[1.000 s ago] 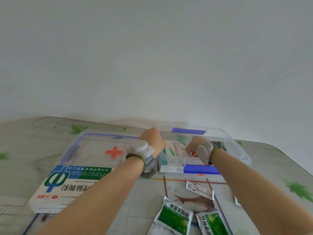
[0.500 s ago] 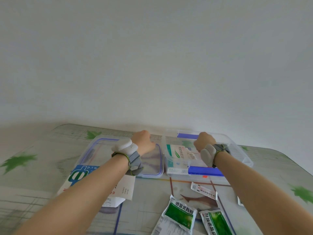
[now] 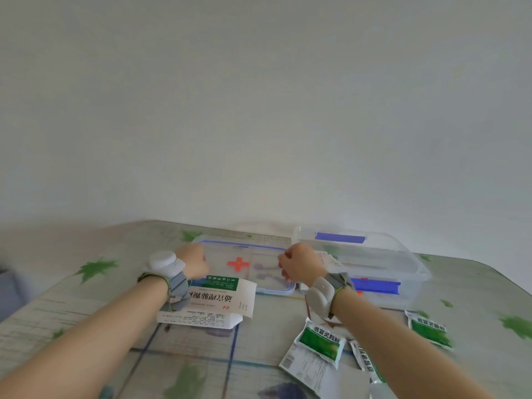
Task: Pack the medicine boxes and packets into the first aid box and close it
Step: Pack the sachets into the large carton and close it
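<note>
The clear first aid box (image 3: 383,272) with blue latches stands open at the right. A white medicine box (image 3: 326,259) shows inside it, just past my right hand. The clear lid (image 3: 244,264), marked with a red cross, lies flat to the left of the box. My left hand (image 3: 193,262) is curled over the lid's left edge, and my right hand (image 3: 299,267) is curled over its right edge. A large white medicine box (image 3: 218,302) with a green band lies against the lid's near side. Green packets (image 3: 319,339) (image 3: 429,329) lie near me.
The table (image 3: 86,283) has a pale cover printed with green leaves. A plain wall rises right behind it. A third green packet (image 3: 367,364) lies partly under my right forearm. Both wrists wear grey bands with white pods.
My right hand has left the open box and moved left to the lid's right edge. My left hand has shifted to the lid's left edge. The view has swung left.
</note>
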`<state>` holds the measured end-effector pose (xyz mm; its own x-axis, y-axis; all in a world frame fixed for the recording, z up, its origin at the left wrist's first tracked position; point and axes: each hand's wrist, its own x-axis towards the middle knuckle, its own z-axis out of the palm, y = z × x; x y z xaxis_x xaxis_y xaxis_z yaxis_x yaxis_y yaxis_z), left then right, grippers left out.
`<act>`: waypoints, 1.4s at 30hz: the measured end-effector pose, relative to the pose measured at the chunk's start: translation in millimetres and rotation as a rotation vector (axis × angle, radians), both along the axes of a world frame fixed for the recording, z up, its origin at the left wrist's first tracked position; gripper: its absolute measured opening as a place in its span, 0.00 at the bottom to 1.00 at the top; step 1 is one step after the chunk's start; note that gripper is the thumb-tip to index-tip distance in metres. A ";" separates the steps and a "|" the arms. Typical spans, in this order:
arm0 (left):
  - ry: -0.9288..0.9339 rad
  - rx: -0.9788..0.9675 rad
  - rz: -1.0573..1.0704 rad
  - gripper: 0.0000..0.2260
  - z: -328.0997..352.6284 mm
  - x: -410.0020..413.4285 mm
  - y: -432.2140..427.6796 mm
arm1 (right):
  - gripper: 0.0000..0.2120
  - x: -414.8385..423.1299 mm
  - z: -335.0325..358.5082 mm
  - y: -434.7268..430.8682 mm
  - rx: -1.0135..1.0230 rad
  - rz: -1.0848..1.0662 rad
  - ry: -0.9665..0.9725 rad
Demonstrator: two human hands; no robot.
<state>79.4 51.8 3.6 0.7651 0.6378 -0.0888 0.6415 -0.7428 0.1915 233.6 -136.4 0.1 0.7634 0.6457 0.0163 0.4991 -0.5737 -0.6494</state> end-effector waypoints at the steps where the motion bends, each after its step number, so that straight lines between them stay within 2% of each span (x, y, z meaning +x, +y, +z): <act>1: 0.022 0.002 0.037 0.18 -2.6 -8.1 1.1 | 0.15 -7.4 -6.7 1.8 -0.035 0.024 0.066; 4: 0.090 -0.027 0.116 0.16 -13.2 -26.9 3.2 | 0.13 -28.2 -25.3 7.9 -0.130 0.078 0.236; 8: 0.096 -0.108 0.125 0.11 -24.7 -35.5 1.0 | 0.15 -46.8 -38.8 19.1 -0.136 0.091 0.324; 11: 0.024 -0.139 0.101 0.12 -27.1 -38.4 -3.1 | 0.11 -54.8 -42.4 19.7 -0.121 0.097 0.311; 14: -0.096 -0.176 0.131 0.04 -25.9 -42.6 -5.8 | 0.11 -55.0 -41.8 14.1 -0.074 0.061 0.298; 15: -0.153 -0.177 0.161 0.04 -23.5 -43.4 -6.7 | 0.11 -53.4 -39.6 12.3 -0.043 0.048 0.302; 17: -0.259 -0.190 0.220 0.13 -17.2 -41.4 -7.5 | 0.10 -49.3 -31.6 9.3 0.021 0.018 0.303; 19: -0.345 -0.196 0.212 0.18 -9.9 -37.3 -7.4 | 0.09 -46.4 -22.0 6.3 0.106 -0.018 0.321; 24: -0.606 -0.195 0.179 0.11 5.4 -29.3 -14.5 | 0.07 -40.3 2.5 -6.9 0.471 -0.091 0.550; 27: -0.756 -0.247 0.139 0.09 10.4 -25.8 -25.6 | 0.06 -34.5 15.4 -16.2 0.613 -0.138 0.650; 30: -0.833 -0.272 0.134 0.06 11.6 -17.9 -36.1 | 0.18 -26.4 20.5 -22.0 0.853 -0.220 0.837; 32: -0.881 -0.329 0.128 0.07 11.4 -13.4 -44.2 | 0.20 -22.1 20.3 -25.0 0.919 -0.262 0.820; 33: -0.901 -0.352 0.117 0.07 10.5 -11.6 -48.1 | 0.17 -19.5 18.0 -26.2 0.930 -0.282 0.785; 37: -0.876 -0.378 0.093 0.06 5.4 -7.1 -59.2 | 0.03 -12.5 5.7 -32.3 0.918 -0.384 0.660; 39: -0.804 -0.426 0.070 0.07 3.3 -5.6 -64.5 | 0.08 -10.4 -0.3 -34.6 0.873 -0.434 0.604; 42: -0.647 -0.442 0.014 0.16 -3.0 -5.0 -71.5 | 0.16 -10.2 -7.2 -38.3 0.885 -0.444 0.604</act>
